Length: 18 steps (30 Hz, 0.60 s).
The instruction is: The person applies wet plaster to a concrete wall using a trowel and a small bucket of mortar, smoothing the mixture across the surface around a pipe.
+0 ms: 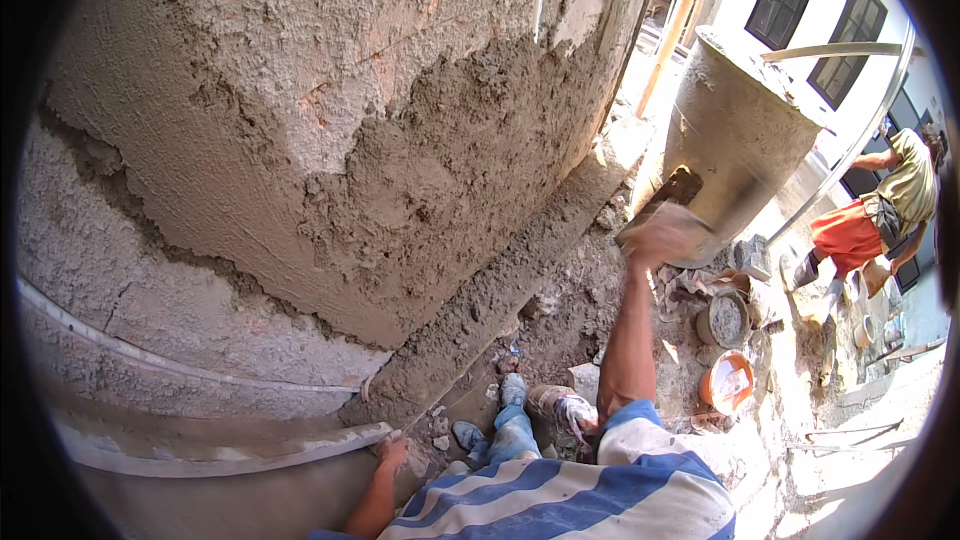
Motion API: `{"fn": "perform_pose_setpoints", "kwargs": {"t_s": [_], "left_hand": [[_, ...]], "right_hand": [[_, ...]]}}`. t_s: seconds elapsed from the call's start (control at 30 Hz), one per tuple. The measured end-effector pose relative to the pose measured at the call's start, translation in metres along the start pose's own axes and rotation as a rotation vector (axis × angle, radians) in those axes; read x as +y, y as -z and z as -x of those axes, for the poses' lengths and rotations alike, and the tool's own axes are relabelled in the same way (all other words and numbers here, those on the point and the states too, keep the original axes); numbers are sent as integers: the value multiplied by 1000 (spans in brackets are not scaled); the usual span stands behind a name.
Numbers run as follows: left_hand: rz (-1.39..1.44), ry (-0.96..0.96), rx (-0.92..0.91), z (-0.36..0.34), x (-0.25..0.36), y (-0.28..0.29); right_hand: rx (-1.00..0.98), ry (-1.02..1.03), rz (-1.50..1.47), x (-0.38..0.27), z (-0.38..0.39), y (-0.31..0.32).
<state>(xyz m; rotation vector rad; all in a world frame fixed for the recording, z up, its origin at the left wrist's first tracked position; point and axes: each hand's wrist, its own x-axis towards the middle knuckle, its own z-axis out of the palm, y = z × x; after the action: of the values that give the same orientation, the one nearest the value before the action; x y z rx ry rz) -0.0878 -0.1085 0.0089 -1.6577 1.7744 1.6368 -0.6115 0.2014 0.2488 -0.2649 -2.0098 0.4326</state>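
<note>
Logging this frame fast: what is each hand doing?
Left hand: gripping the end of a long straightedge.
Right hand: blurred, closed on a trowel.

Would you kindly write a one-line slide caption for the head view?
Right hand swings a blurred trowel toward a half-plastered wall; left hand rests on a long straightedge.

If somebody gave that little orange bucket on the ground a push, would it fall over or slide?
The orange bucket would probably slide or tip easily: it looks like thin plastic, small and mostly empty, so likely light. It sits on rough, rubble-strewn ground, which might catch its base and tilt it. It already seems to lean somewhat, so it may topple rather than glide.
</note>
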Motion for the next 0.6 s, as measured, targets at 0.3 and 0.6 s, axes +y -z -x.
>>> {"fn": "perform_pose_setpoints", "kwargs": {"t_s": [0.3,0.6], "left_hand": [[90,145,30,-12,-150,-5],[111,213,65,32,-171,-14]], "right_hand": [[-1280,-1523,-1204,-198,317,189],[-1423,-1912,-1653,-360,267,263]]}}
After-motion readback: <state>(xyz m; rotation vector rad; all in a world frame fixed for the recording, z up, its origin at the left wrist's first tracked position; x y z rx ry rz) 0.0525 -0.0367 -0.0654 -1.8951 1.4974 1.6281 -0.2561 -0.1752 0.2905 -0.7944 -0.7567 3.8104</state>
